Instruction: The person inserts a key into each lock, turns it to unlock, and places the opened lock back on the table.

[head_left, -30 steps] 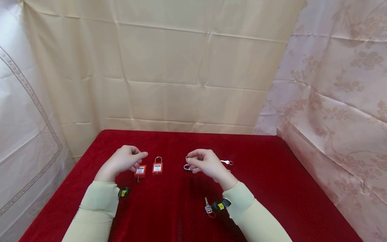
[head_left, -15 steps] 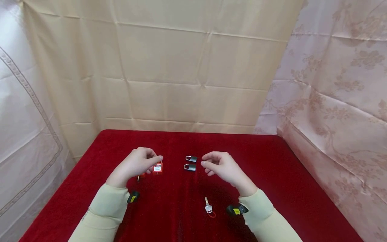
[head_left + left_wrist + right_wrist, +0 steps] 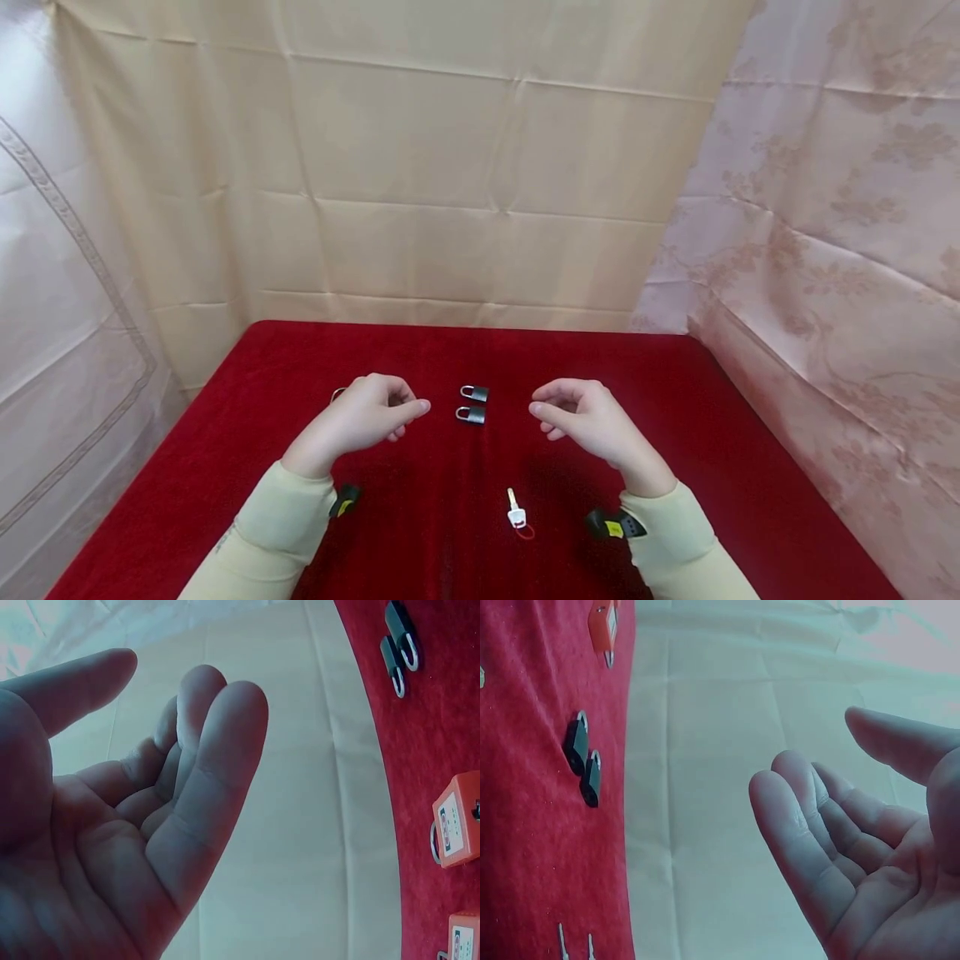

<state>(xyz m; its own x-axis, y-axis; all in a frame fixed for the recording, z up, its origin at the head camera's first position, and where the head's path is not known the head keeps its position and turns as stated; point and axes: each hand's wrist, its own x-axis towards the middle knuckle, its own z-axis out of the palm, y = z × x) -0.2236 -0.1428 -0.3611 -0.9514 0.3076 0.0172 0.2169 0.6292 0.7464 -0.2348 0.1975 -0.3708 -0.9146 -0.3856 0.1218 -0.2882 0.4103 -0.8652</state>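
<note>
Both hands hover over the red-covered table, holding nothing. My left hand (image 3: 363, 423) has relaxed fingers, thumb apart from them; in the head view it covers the red padlocks. Two red padlocks, one whole (image 3: 459, 821) and one cut off by the frame (image 3: 465, 937), show in the left wrist view. My right hand (image 3: 592, 421) is likewise relaxed, palm turned inward, thumb apart from the fingers. Between the hands lie two small dark padlocks, a farther one (image 3: 476, 393) and a nearer one (image 3: 472, 415), shackles pointing left. Nearer the front lies a key (image 3: 516, 510) with a red ring.
Two more keys, one (image 3: 562, 943) beside another (image 3: 591, 948), show partly at the bottom of the right wrist view. A beige curtain (image 3: 450, 167) hangs behind the red table (image 3: 420, 542); a floral curtain (image 3: 847, 208) stands at the right.
My left hand has moved right, away from the left red padlock and over the other one. My right hand has drawn back right from the dark padlocks, uncovering them.
</note>
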